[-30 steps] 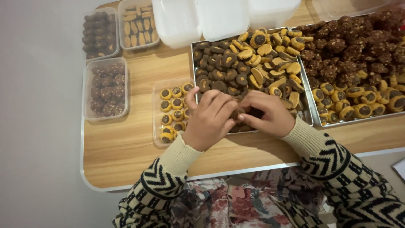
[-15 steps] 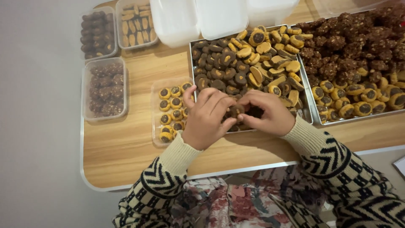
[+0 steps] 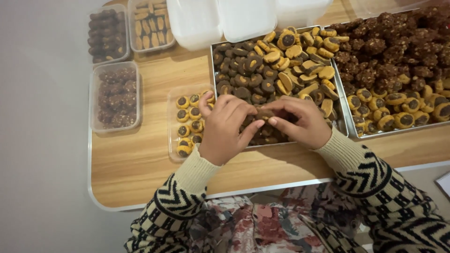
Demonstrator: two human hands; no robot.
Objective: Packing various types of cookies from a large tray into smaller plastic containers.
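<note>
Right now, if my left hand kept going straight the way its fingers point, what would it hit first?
Probably the dark cookie pinched between the left hand and the right hand, then the right hand's fingertips.

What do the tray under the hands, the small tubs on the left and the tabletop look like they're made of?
Tray: thin metal, likely aluminium or steel, judging by its silvery, shiny rim. Tubs: clear plastic, since the cookies show through the cloudy walls. Tabletop: wood-look surface, probably laminate, with even printed-looking grain and a pale edge band. Both hands, left and right, pinch a dark cookie.
</note>
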